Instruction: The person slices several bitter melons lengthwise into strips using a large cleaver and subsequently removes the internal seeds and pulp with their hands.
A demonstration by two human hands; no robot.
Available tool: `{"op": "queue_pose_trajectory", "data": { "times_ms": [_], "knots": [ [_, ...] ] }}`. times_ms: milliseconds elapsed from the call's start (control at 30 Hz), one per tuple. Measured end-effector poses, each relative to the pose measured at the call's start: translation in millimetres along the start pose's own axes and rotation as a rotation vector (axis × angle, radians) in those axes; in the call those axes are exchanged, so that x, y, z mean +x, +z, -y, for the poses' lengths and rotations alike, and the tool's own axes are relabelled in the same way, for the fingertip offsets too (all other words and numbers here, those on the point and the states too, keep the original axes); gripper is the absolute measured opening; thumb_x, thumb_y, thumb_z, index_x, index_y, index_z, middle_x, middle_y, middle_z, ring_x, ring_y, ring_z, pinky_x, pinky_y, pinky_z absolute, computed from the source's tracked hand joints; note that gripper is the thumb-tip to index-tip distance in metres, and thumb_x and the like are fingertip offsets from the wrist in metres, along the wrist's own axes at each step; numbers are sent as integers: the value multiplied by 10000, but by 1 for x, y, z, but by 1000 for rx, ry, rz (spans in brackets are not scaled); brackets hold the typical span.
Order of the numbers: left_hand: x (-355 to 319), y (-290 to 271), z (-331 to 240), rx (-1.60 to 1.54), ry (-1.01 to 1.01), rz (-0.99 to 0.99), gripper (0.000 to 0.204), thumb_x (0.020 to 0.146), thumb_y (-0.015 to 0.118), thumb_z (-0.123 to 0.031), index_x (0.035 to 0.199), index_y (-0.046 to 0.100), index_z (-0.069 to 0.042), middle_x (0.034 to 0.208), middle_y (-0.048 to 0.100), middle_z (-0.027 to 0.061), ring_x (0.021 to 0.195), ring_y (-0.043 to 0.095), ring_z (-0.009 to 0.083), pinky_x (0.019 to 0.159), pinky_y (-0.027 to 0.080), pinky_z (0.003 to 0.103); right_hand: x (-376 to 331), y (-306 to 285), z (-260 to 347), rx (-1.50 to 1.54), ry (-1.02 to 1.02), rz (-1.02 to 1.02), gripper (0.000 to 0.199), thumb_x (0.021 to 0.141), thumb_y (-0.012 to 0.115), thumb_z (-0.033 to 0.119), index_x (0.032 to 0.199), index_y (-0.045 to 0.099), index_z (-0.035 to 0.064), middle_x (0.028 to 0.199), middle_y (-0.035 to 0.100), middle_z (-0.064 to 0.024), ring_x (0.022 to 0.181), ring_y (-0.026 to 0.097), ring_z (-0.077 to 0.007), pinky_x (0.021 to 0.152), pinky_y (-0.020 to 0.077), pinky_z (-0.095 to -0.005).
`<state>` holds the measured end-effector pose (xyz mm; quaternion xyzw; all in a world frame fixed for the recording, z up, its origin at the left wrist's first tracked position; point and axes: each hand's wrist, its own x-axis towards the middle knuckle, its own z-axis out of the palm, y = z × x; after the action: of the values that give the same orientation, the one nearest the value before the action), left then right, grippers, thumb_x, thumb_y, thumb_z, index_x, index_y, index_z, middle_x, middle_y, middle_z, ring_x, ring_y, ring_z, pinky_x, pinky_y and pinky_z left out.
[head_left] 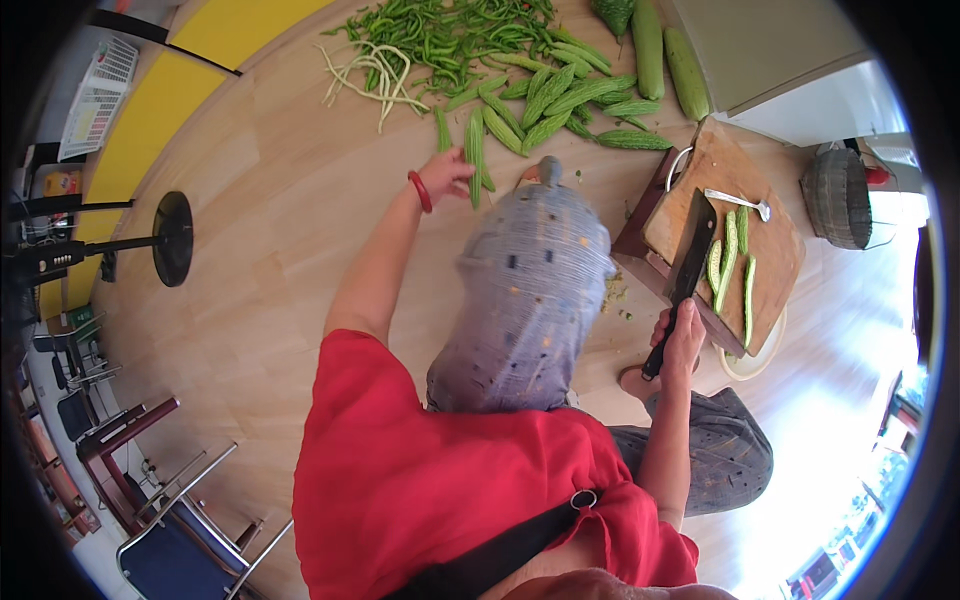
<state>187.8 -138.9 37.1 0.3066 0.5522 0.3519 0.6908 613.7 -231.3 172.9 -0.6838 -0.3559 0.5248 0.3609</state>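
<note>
Beside a gourd [475, 150], the left hand [452, 174] reaches, unclenched; right hand [684, 332] grips a cleaver [692, 250].

Room: indoors, a home or small eatery, cannot tell which
Floor [260, 230]: wood-look, green vegetables [590, 93] spread beyond the left hand [450, 178]
Chopping board [777, 250]: just beyond the right hand [682, 335]
Fan [174, 240]: standing, left of the left hand
Chairs [180, 555]: metal-framed, behind-left of the left hand

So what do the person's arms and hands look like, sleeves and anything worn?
The left sleeve and right sleeve are red and short, leaving both forearms bare. The left hand has no glove, with a red bangle around its wrist. The right hand is gloveless too.
</note>
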Motion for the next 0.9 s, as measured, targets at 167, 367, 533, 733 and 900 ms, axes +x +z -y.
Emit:
{"op": "queue_pose_trajectory", "data": {
  "times_ms": [167, 367, 533, 733, 900],
  "knots": [
    [-32, 22, -147, -49, 247, 107, 388, 841, 484, -155, 1221, 428, -103, 957, 590, 95, 809, 591, 189, 637, 506, 342, -6, 19, 13, 51, -88, 99, 400, 932, 409, 393, 737, 466, 49, 556, 450, -11, 411, 428, -82, 370, 367, -219],
    [-56, 110, -242, -28, 267, 538, 407, 873, 464, -264, 1225, 421, -64, 983, 587, 138, 863, 592, 239, 769, 474, 364, -20, 14, 25, 7, -245, 167, 460, 930, 440, 315, 1252, 447, -14, 536, 438, 11, 449, 416, -55, 421, 362, -207],
    [-63, 191, -196, 253, 205, 399, 378, 923, 422, -389, 1057, 514, -47, 821, 570, 48, 679, 555, 136, 590, 464, 263, -21, -8, 17, -235, -405, 110, 437, 893, 511, 297, 1229, 478, 19, 613, 533, -112, 529, 521, -176, 554, 446, -306],
    [-61, 230, -117, 612, 237, 256, 222, 940, 439, -239, 996, 525, -42, 699, 500, -3, 585, 471, 64, 488, 379, 205, -37, -17, 29, -319, -618, 131, 437, 861, 552, 280, 1214, 490, 29, 812, 613, -216, 730, 618, -346, 660, 476, -377],
    [-65, 244, -119, 725, 239, 301, 166, 899, 440, -113, 906, 570, -10, 675, 531, 1, 593, 484, 69, 500, 393, 214, -39, -18, 21, -353, -636, 179, 432, 856, 550, 296, 1188, 499, 24, 856, 609, -226, 778, 598, -379, 681, 475, -413]
  ]
}}
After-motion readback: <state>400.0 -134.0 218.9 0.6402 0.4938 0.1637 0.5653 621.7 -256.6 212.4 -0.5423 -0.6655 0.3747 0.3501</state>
